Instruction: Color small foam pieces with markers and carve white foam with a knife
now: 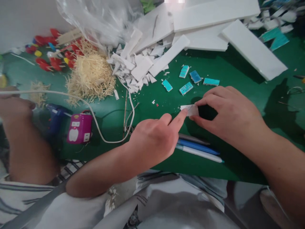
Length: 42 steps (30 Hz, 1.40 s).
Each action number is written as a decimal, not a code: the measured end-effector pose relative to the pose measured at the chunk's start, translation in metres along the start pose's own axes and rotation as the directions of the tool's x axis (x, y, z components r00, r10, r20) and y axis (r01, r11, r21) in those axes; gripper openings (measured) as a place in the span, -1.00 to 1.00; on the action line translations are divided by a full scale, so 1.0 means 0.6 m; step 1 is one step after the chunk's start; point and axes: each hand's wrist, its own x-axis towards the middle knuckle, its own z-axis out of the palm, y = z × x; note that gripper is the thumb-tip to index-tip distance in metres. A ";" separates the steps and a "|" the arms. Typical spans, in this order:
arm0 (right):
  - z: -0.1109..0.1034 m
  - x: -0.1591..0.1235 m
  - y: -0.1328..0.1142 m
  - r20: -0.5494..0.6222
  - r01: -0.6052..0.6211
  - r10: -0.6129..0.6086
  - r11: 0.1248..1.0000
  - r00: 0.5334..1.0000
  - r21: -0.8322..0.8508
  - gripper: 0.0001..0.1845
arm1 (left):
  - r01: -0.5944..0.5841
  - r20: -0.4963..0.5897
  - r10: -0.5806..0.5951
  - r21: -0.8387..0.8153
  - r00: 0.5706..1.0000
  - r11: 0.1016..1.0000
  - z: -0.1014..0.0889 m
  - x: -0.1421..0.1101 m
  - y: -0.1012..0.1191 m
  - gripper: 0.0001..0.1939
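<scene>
Between the thumb and fingertips of my right hand (pixel 228 111) is a small white foam piece (pixel 193 110), pinched by its right end just above the green table. My left hand (pixel 158 136) reaches in from the left. Its index finger is stretched out and touches the left part of that piece, while the other fingers are curled; whatever they may hold is hidden. Just beyond the hands lie several small blue-topped foam blocks (pixel 186 88), some with marked patterns. A blue pen (pixel 200 146) and a white marker (pixel 202 154) lie close in front of my left hand.
White foam scraps (pixel 133 70) and large foam boards (pixel 214 16) fill the back. At left are a wood-stick pile (pixel 92 73), red pieces (pixel 56 62), a blue glue gun (pixel 56 116), a purple power adapter (pixel 79 128), a white cable (pixel 97 130) and another person's arm (pixel 26 136).
</scene>
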 end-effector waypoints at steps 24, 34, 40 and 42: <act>0.008 0.007 -0.004 0.079 -0.058 0.050 0.993 0.996 0.099 -0.83 | 0.025 0.303 -0.051 0.086 0.952 0.996 -0.033 0.023 0.013 -0.32; 0.007 0.011 -0.011 0.080 -0.057 0.051 0.995 0.995 0.079 -0.86 | -0.004 0.294 -0.033 0.126 0.955 0.992 -0.037 0.015 0.012 -0.34; 0.006 0.009 -0.012 0.073 -0.071 0.065 0.994 0.995 0.085 -0.83 | -0.035 0.190 0.007 0.145 0.982 0.989 -0.033 -0.002 0.009 -0.36; 0.007 0.008 -0.011 0.082 -0.082 0.074 0.993 0.994 0.089 -0.82 | -0.040 0.145 0.019 0.145 0.989 0.989 -0.031 -0.007 0.009 -0.38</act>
